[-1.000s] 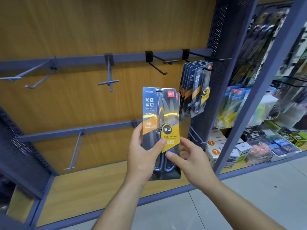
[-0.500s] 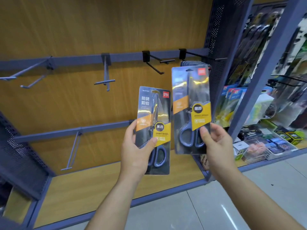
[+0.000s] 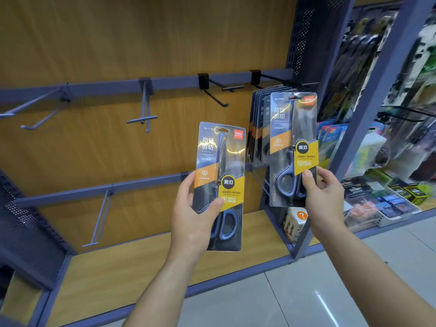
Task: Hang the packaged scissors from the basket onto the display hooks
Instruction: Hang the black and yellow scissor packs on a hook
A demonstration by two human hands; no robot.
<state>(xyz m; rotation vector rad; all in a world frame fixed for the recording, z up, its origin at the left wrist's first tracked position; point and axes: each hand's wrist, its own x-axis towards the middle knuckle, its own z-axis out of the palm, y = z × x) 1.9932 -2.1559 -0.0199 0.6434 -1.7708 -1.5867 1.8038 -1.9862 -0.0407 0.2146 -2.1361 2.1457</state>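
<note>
Left hand (image 3: 193,223): grips one scissors pack (image 3: 219,185) upright by its lower half, thumb on the front, before the wooden back panel (image 3: 118,43)
Right hand (image 3: 325,199): pinches a second pack (image 3: 293,149) by its lower right edge
Second pack: upright, its top just below the black hook (image 3: 276,77), close in front of the hung packs (image 3: 258,119)

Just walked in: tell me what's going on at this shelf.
A person is stocking scissors. The right hand pinches a dark blue-and-yellow carded scissors pack by its lower corner, its top at the tip of the black wire hook that carries a row of matching packs. The left hand holds a second pack lower, off any hook.
</note>
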